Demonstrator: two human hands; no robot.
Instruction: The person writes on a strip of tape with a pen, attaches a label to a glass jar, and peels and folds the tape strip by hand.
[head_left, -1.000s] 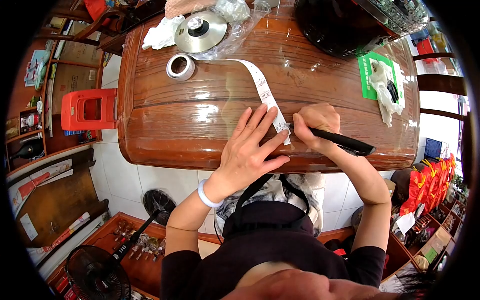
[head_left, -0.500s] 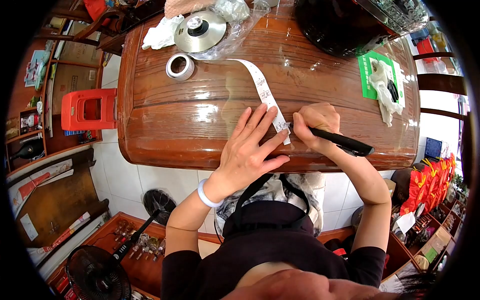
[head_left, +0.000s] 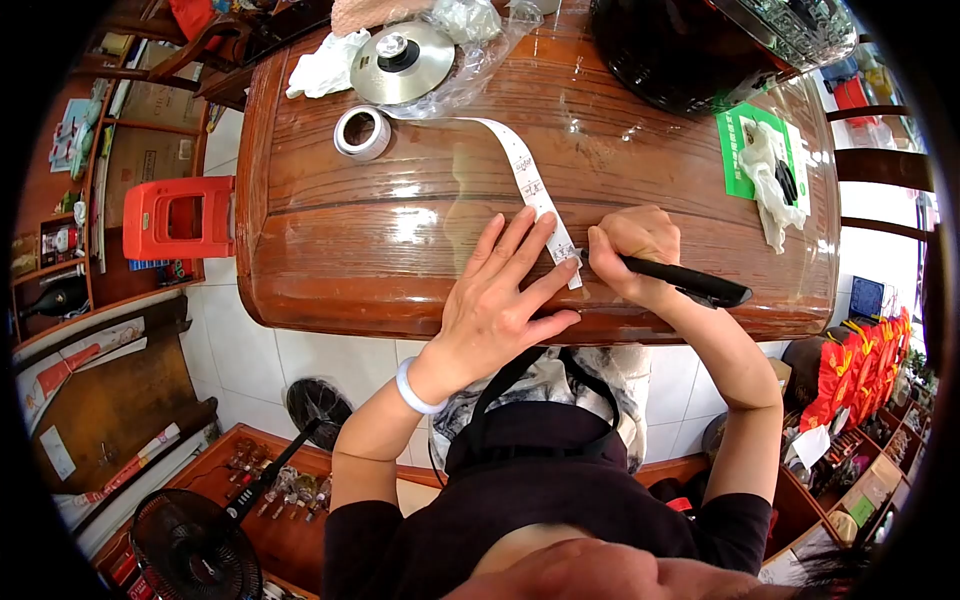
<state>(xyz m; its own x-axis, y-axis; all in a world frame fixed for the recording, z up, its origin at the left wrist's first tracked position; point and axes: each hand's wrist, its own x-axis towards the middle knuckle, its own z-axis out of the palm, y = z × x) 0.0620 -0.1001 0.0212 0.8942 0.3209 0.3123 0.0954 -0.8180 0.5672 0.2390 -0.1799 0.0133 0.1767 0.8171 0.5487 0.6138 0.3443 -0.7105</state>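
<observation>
My left hand (head_left: 500, 295) lies flat with its fingers spread, its fingertips pressing on a white paper strip (head_left: 527, 178). Dark handwriting marks the strip, which curves back to a white roll (head_left: 362, 133) on the wooden table (head_left: 340, 240). My right hand (head_left: 634, 252) is closed around a black pen (head_left: 690, 281), whose tip touches the strip near its free end, just right of my left fingers.
At the back left are a metal lid (head_left: 402, 63), a white crumpled bag (head_left: 327, 66) and clear plastic. A large dark pot (head_left: 670, 60) stands at the back right. Nearby lies a green sheet (head_left: 737, 155) under a white bag (head_left: 768, 190). A red stool (head_left: 180, 218) is left.
The pen has tilted very slightly in my right hand. My left hand stays in place on the strip.
</observation>
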